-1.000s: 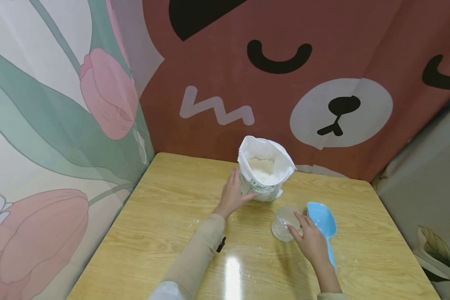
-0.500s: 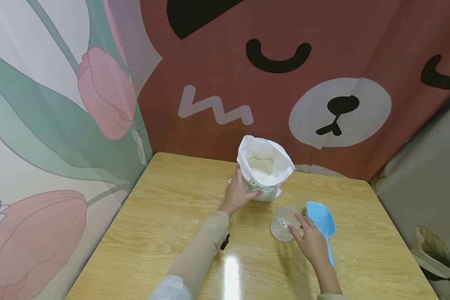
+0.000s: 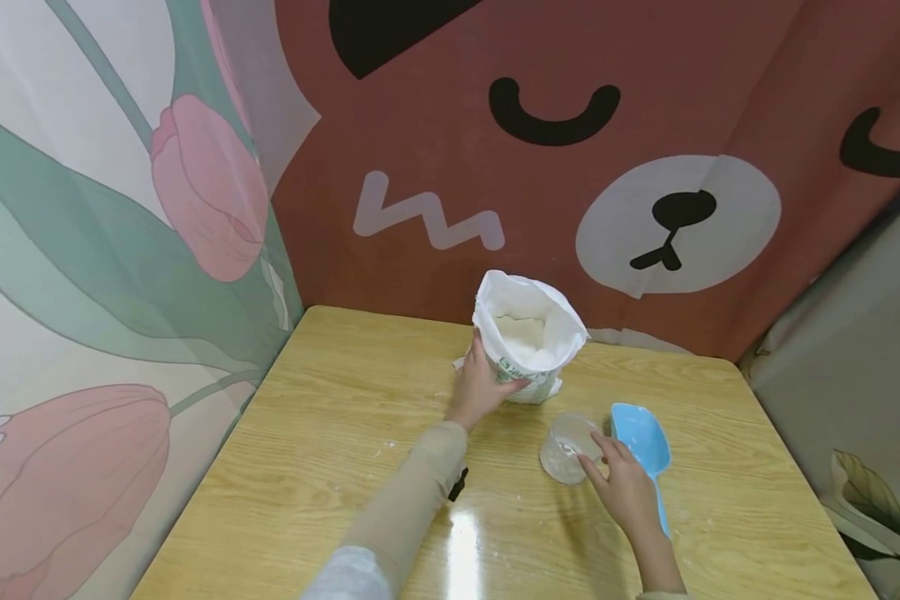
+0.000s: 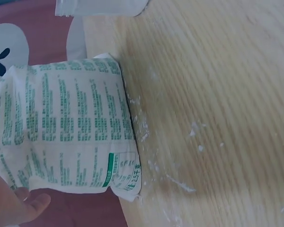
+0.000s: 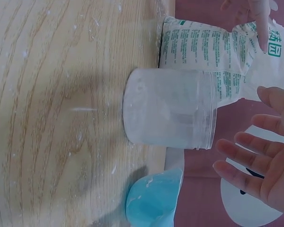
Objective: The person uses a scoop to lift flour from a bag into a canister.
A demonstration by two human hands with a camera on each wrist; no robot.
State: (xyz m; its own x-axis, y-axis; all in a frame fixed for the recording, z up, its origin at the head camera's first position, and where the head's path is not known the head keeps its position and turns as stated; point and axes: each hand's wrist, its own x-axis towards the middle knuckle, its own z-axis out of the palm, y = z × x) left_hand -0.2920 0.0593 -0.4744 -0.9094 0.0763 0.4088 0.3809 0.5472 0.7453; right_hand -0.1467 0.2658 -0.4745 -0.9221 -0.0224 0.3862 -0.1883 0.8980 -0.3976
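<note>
I log left hand holding bag at its eight-o'clock side, thumb across front. Right hand: fingers loosely spread, empty, near jar. Jar at bag's five o'clock; scoop at jar's three.

Soft, even light fills my head view, with one white glare streak across the wooden tabletop at lower middle. A faint shadow stretches below the clear plastic jar. My left wrist view is dimmer, the green print slightly soft. In my right wrist view, the blue scoop throws a soft shadow at the bottom.
</note>
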